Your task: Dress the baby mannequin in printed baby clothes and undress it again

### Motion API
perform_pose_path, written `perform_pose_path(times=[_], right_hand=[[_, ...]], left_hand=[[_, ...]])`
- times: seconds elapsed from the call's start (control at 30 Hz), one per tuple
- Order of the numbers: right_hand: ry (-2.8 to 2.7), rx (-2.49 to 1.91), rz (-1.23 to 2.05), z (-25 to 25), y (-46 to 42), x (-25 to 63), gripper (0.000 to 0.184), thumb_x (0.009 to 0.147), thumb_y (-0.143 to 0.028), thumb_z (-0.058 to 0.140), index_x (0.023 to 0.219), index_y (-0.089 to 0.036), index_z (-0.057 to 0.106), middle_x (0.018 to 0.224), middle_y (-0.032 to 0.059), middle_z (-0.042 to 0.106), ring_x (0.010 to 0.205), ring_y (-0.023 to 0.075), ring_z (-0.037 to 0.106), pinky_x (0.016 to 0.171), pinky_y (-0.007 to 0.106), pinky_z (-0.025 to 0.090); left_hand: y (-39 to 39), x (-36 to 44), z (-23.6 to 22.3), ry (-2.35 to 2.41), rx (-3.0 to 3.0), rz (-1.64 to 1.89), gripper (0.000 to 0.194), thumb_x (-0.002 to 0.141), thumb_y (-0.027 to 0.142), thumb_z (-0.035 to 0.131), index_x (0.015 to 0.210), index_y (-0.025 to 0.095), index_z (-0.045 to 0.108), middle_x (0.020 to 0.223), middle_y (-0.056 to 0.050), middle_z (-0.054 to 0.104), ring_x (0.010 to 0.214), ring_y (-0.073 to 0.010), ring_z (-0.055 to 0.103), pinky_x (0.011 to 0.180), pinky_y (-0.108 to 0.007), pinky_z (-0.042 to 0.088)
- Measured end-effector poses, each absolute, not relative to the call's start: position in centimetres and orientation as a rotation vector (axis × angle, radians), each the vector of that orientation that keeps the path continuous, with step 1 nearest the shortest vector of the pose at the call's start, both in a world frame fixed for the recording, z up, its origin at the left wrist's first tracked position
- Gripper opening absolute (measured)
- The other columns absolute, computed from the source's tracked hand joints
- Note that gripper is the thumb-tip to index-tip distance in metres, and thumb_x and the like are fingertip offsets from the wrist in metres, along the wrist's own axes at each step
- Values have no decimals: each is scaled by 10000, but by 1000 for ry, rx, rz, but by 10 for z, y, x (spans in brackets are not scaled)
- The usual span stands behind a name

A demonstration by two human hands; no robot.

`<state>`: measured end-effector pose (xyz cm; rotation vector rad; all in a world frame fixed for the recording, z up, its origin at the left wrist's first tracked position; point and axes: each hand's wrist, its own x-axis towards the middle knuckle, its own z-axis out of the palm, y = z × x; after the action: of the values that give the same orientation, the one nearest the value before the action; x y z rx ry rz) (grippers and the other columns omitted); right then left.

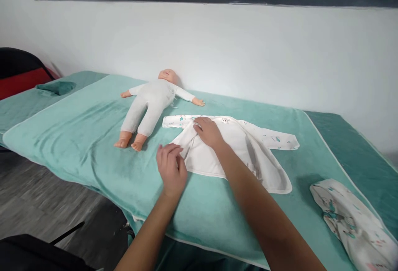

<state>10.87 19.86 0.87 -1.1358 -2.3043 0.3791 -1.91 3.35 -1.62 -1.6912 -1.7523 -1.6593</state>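
A small white baby shirt with printed sleeves lies spread on the green blanket, its front parted and its inside showing. My right hand rests on the shirt near the collar, with thumb and fingers slightly apart. Beside the shirt's left edge is my left hand, its fingers loosely bent and apart from the thumb; it covers part of that edge. Behind and to the left, a baby doll in a white bodysuit lies on its back, arms stretched out and feet toward me.
The green blanket covers the bed up to the white wall. A folded printed baby garment lies at the right front. At left are a small green cloth and a red and black chair. A black object stands at lower left.
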Motion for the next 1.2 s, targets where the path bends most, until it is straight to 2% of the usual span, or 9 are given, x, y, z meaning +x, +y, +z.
perform_pose_path(times=[0.07, 0.13, 0.3, 0.43, 0.57, 0.7, 0.83, 1.0, 1.2], right_hand=[[-2342, -1155, 360, 8, 194, 109, 379, 1039, -338, 395, 1320, -214, 618, 1447, 87, 619, 1396, 255, 491, 1154, 463, 362], [-2406, -1170, 335, 8, 189, 110, 444, 1056, -378, 363, 1405, -192, 565, 1564, 96, 508, 1492, 248, 389, 1210, 478, 295], [-2525, -1215, 256, 12, 175, 110, 590, 1069, -463, 300, 1542, -127, 411, 1672, 142, 299, 1568, 265, 240, 1254, 536, 195], [-2594, -1094, 225, 12, 164, 109, 599, 1068, -480, 312, 1543, -130, 409, 1668, 141, 311, 1564, 249, 255, 1265, 515, 192], [-2606, -1053, 228, 10, 155, 110, 558, 1072, -453, 319, 1516, -143, 453, 1663, 134, 326, 1547, 236, 300, 1264, 494, 213], [-2588, -1077, 262, 9, 151, 114, 560, 1075, -454, 304, 1530, -157, 440, 1667, 113, 323, 1552, 221, 289, 1261, 482, 227], [-2592, -1090, 295, 11, 152, 115, 572, 1076, -455, 293, 1544, -151, 422, 1674, 101, 308, 1557, 212, 275, 1267, 471, 209], [-2613, -1116, 300, 12, 153, 113, 580, 1076, -453, 278, 1563, -160, 394, 1687, 94, 269, 1565, 214, 252, 1266, 476, 201], [-2643, -1155, 264, 13, 152, 112, 641, 1071, -502, 249, 1595, -141, 327, 1700, 96, 223, 1581, 227, 197, 1270, 500, 172]], left_hand=[[34, -18, -17, -1783, -1849, -1582, 227, 893, 85, 466, 1012, 214, 611, 973, -73, 678, 967, -233, 624, 955, -421, 458], [36, -16, -18, -1874, -1887, -1490, 187, 912, 131, 477, 992, 206, 628, 913, -69, 690, 868, -232, 624, 833, -377, 459], [37, -13, -20, -1997, -1801, -1339, 192, 932, 166, 492, 996, 186, 671, 820, -61, 704, 767, -232, 620, 775, -367, 413], [36, -18, -23, -1996, -1744, -1430, 201, 928, 162, 486, 985, 188, 678, 839, -66, 702, 795, -235, 612, 793, -366, 425], [40, -29, -21, -2107, -1503, -1507, 191, 920, 208, 513, 1036, 178, 661, 1059, -126, 691, 1019, -291, 600, 907, -424, 434], [49, -40, -12, -2434, -1415, -1174, 322, 906, 327, 591, 1186, 182, 656, 1225, -161, 667, 1163, -375, 557, 944, -497, 420], [55, -53, -8, -2557, -1490, -1094, 232, 925, 326, 567, 1091, 219, 689, 1038, -98, 703, 1040, -323, 608, 921, -469, 443], [59, -68, -17, -2413, -1384, -1579, 171, 926, 312, 540, 989, 212, 664, 934, -51, 641, 850, -212, 600, 824, -363, 489], [52, -57, -18, -2097, -1431, -1425, 147, 936, 228, 510, 1002, 192, 638, 1084, -102, 674, 1081, -285, 594, 941, -438, 431]])
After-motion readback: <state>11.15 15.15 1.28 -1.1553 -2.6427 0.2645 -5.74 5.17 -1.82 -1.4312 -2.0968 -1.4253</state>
